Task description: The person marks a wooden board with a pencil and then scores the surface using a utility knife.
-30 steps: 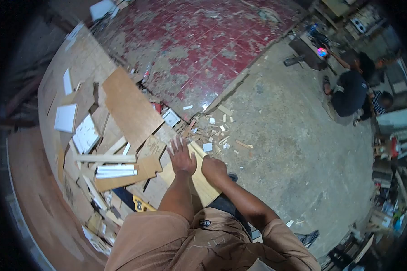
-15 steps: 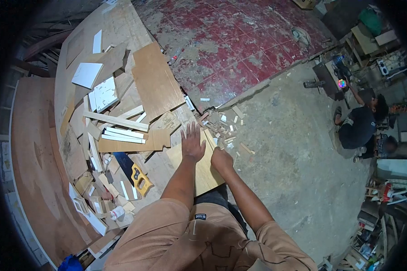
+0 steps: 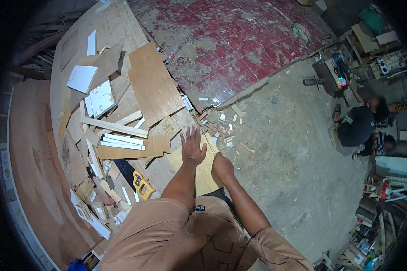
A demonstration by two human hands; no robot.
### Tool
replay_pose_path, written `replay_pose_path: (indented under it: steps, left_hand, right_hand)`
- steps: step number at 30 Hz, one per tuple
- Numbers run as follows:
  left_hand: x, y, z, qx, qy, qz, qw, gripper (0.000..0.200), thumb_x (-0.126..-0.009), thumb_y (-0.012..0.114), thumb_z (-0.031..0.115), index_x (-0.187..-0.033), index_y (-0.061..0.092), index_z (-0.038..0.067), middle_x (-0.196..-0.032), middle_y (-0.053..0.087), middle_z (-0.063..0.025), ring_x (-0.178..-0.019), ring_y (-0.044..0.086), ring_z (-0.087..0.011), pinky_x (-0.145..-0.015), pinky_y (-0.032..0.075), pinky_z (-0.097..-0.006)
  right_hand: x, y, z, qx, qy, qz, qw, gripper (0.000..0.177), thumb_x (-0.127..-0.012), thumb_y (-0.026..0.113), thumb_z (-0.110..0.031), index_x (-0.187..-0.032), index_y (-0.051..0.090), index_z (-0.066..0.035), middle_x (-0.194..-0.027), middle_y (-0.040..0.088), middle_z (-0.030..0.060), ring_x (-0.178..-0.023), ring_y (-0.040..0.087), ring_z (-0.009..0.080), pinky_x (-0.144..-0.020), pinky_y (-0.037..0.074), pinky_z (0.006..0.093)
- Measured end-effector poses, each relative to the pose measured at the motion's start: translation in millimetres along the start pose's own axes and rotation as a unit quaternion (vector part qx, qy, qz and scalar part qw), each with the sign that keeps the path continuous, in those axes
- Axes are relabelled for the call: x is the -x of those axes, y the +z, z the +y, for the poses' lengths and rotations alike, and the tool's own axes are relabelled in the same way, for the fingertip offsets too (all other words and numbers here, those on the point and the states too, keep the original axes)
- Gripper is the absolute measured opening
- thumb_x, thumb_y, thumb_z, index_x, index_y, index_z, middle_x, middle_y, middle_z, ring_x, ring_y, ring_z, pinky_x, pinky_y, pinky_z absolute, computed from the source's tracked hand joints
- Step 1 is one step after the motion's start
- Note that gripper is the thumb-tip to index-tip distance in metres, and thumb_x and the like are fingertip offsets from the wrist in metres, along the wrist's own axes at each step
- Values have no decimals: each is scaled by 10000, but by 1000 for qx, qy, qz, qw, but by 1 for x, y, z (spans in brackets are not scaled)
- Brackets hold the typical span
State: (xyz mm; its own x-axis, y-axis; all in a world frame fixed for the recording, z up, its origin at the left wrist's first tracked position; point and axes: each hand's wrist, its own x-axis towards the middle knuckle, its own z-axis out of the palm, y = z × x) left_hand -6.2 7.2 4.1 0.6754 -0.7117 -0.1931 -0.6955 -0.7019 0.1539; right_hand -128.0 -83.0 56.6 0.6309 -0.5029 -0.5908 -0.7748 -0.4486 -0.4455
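My left hand (image 3: pixel 192 148) lies flat with fingers spread on a pale plywood piece (image 3: pixel 204 178) at the table's near edge. At that piece's right edge my right hand (image 3: pixel 223 167) is closed in a fist. A thin line or strip runs forward from it along the edge; what the fingers grip is hidden. Left of my left forearm rests a handsaw (image 3: pixel 141 183) with a yellow handle and dark blade. Beyond it lie a brown plywood offcut (image 3: pixel 160 147) and some white-faced strips (image 3: pixel 123 142).
A large brown plywood sheet (image 3: pixel 153 86) lies farther up the worktable, among white-faced boards (image 3: pixel 82 78) and offcuts. Small wood scraps (image 3: pixel 219 131) litter the concrete floor (image 3: pixel 280 167) on the right. A person (image 3: pixel 357 126) crouches at far right, another person close by.
My right hand has moved very slightly back toward me along the plywood edge. My left hand stays on the piece. The whole view has shifted a little.
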Motion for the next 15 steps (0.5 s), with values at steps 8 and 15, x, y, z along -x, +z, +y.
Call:
replay_pose_path:
  steps: [8, 15]
  left_hand:
    - [0, 0, -3, 19, -7, -9, 1000, 802, -901, 464, 440, -1525, 145, 51, -1602, 99, -133, -1479, 53, -328, -1181, 24, -533]
    - [-1, 0, 2, 30, -36, 7, 999, 767, -923, 442, 432, -1528, 146, 66, -1602, 94, -138, -1483, 56, -299, -1181, 31, -529]
  right_hand:
    - [-10, -15, -14, 22, 10, -25, 999, 258, -894, 460, -145, -1020, 592, 37, -960, 659, 301, -923, 660, 439, -812, 511, 528]
    - [-4, -13, -15, 25, -3, -4, 1000, 247, -875, 462, -98, -1020, 588, 56, -940, 666, 294, -901, 669, 430, -790, 528, 506]
